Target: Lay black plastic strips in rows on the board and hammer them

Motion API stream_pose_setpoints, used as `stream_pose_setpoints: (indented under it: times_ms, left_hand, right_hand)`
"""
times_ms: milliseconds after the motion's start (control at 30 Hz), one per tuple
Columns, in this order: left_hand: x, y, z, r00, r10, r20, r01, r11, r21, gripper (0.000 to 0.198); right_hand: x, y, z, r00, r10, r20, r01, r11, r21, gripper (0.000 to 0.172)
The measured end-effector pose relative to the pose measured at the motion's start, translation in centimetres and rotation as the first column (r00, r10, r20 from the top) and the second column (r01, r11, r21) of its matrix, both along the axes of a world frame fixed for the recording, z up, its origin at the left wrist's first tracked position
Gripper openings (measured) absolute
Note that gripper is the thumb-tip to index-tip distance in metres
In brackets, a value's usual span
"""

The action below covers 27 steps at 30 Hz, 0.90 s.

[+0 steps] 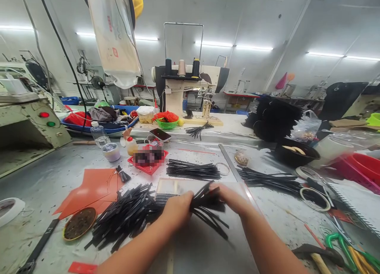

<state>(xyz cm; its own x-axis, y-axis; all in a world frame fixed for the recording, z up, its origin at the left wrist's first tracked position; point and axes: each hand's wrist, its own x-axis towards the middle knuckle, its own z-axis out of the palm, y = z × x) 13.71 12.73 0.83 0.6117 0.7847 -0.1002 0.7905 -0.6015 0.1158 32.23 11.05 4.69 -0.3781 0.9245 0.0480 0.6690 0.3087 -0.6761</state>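
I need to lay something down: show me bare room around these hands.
Mostly bare, bar light scraps: the table between the right forearm and the red stick; the grey board between both forearms. Crowded: left of the left hand, where black strips are heaped beside orange sheets.

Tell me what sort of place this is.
Probably a sewing workshop: a large sewing machine stands ahead, thread spools sit on it, and cut black strips are heaped on the worktable.

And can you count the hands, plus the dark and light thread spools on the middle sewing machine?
Hands: 2 (left hand holding black strips, right hand against them)
Dark spools: 2
Light spool: 1
Total: 5
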Motion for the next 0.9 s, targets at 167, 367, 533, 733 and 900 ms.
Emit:
stream_pose_setpoints:
  times_ms: [167, 367, 533, 733, 900]
  left_hand:
    - [-0.6, -0.5, 0.0, 0.995, -0.095, -0.01, 0.095, 0.994, 0.054, 0.02]
    - [-1.8, -0.8, -0.7, 0.976, -0.215, -0.031, 0.218, 0.969, 0.12, 0.014]
    - [-2.4, -1.1, -1.1, 0.939, -0.342, -0.036, 0.343, 0.927, 0.152, 0.008]
    - [-3.4, -2.3, -1.5, 0.912, -0.41, -0.021, 0.405, 0.891, 0.207, 0.007]
    - [-4.7, -4.0, -2.3, 0.896, -0.427, 0.123, 0.332, 0.828, 0.451, 0.014]
  right_hand:
    - [-3.4, 4.8, -3.2, 0.993, -0.022, 0.113, 0.007, 0.992, 0.129, 0.031]
    - [-8.4, 7.1, -6.3, 0.907, 0.256, 0.335, -0.317, 0.938, 0.141, 0.044]
    - [-8.8, 7.2, -7.0, 0.869, 0.297, 0.396, -0.371, 0.921, 0.123, 0.043]
    - [-8.7, 6.8, -6.6, 0.892, 0.276, 0.357, -0.336, 0.934, 0.118, 0.042]
    - [-8.9, 6.8, -6.9, 0.88, 0.259, 0.398, -0.339, 0.93, 0.144, 0.043]
